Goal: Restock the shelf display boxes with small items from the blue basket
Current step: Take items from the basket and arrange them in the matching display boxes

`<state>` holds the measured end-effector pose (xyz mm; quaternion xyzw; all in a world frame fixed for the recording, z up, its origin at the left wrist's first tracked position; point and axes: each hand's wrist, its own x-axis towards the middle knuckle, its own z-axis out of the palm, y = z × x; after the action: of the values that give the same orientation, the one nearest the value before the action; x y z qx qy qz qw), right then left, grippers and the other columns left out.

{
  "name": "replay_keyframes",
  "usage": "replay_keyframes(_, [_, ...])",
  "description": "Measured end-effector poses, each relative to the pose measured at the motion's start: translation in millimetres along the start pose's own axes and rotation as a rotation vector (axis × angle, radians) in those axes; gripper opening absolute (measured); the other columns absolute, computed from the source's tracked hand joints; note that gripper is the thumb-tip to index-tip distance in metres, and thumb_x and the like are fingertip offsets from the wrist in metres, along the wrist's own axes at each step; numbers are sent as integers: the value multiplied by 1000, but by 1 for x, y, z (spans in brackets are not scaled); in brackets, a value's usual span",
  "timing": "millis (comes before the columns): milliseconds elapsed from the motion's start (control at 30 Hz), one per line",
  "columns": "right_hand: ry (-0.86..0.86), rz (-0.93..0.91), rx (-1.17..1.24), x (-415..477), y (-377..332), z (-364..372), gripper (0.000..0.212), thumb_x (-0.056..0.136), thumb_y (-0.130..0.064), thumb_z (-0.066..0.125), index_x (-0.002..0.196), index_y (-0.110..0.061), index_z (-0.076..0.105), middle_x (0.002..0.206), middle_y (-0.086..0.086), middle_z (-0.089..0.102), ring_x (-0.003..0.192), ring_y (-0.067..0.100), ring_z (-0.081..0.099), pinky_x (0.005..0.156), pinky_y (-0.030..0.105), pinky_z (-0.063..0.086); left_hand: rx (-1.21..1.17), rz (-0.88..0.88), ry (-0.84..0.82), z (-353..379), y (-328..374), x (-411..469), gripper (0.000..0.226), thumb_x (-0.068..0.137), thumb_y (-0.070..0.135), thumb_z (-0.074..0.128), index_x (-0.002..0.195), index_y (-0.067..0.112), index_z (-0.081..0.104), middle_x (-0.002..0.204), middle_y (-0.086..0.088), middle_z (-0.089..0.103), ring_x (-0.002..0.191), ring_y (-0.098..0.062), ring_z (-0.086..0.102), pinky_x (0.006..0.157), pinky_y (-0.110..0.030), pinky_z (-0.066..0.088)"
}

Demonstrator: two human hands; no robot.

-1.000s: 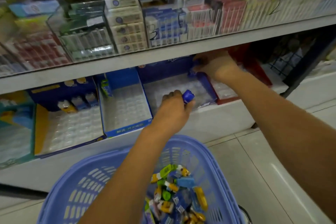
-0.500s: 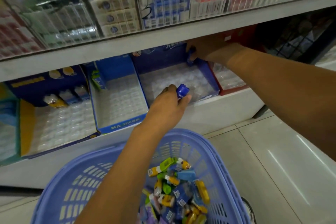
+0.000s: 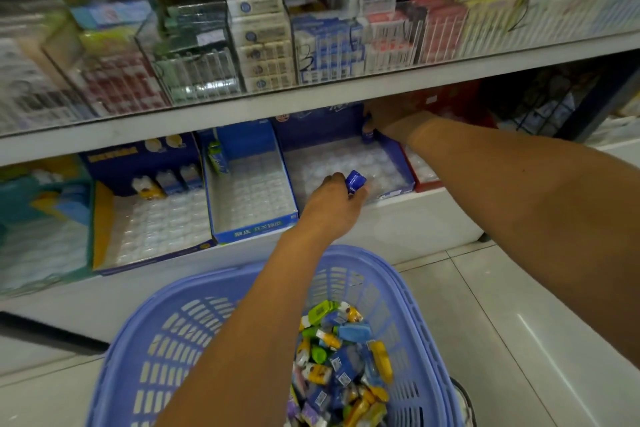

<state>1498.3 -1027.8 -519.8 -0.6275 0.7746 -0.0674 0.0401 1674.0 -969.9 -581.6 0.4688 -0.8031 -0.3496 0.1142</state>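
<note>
Two hands are working at the lower shelf, each gripping a small blue item.

Left hand [image 3: 332, 208] is holding a blue-capped item [image 3: 356, 182] in curled fingers at the front edge of the dark blue display box [image 3: 398, 163], as it was 0.5 s ago. Right hand [image 3: 388, 118] is pinching a second blue item [image 3: 367, 132] at the box's back right corner, fingers partly hidden under the shelf edge [image 3: 311, 104]. Blue basket [image 3: 180, 322] is sitting below with mixed items [image 3: 343, 357]; view is now showing more of the upper shelf.
</note>
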Motion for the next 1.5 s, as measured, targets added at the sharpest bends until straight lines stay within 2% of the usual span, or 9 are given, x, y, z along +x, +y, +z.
replay_keyframes(233, [62,86,92,-28,-13,-9,36,94,-20,52,125,-3,50,127,19,54,116,33,51,96,35,40,-582,-178,94,-26,9,8,34,95,49,44,76,23,55,78,0,54,70,-17,51,68,-31,45])
replay_keyframes(367, [-87,52,736,-77,-13,-21,23,84,-24,69,102,-10,65,93,8,73,83,22,70,71,24,56,-1247,-293,109,-37,7,7,31,92,40,57,80,12,60,64,-2,60,56,-13,47,51,-24,42])
replay_keyframes(467, [-281,-18,1045,-116,-15,-16,42,66,-31,78,104,-21,63,86,3,73,75,16,72,63,18,55,-1557,-300,61,-35,12,-1,25,89,27,62,90,2,64,68,-6,61,51,-10,52,47,-17,48])
replay_keyframes(733, [-1,241,1399,-126,-5,7,27,80,-18,71,103,-5,65,85,9,73,72,15,72,62,16,55,-1452,-63,-47,-13,19,-14,22,92,0,54,113,7,56,101,-8,67,86,-14,66,81,-21,55])
replay_keyframes(1033, [67,97,1266,-115,-9,2,25,79,-12,72,103,-17,69,98,8,71,86,15,70,73,18,56,-1534,-82,4,-15,18,-1,15,92,13,59,102,2,62,92,-9,74,85,-14,71,75,-20,57])
replay_keyframes(1100, [167,132,1061,-101,-6,6,26,78,-16,74,104,-14,69,95,4,71,85,14,68,77,20,54,-1337,-107,66,-13,17,0,18,94,20,57,103,6,63,101,-11,72,90,-17,70,77,-19,56])
replay_keyframes(1267, [170,74,438,-42,13,11,30,84,-23,68,109,-6,67,110,11,65,102,25,59,90,27,44,243,203,62,0,-13,-10,50,97,32,49,142,15,40,147,-8,42,135,-23,37,107,-29,32])
replay_keyframes(1367, [52,-5,330,-15,14,15,35,89,-22,62,117,-1,61,124,18,59,116,33,52,102,41,39,422,244,-89,6,-26,-13,60,100,32,41,151,12,16,160,-3,8,147,-19,7,120,-30,8])
replay_keyframes(1500, [-50,-28,115,5,10,16,44,91,-33,55,130,-12,53,132,13,54,123,32,48,104,43,37,415,254,-85,5,-29,-13,60,101,33,39,152,14,12,161,0,1,148,-17,1,119,-28,5])
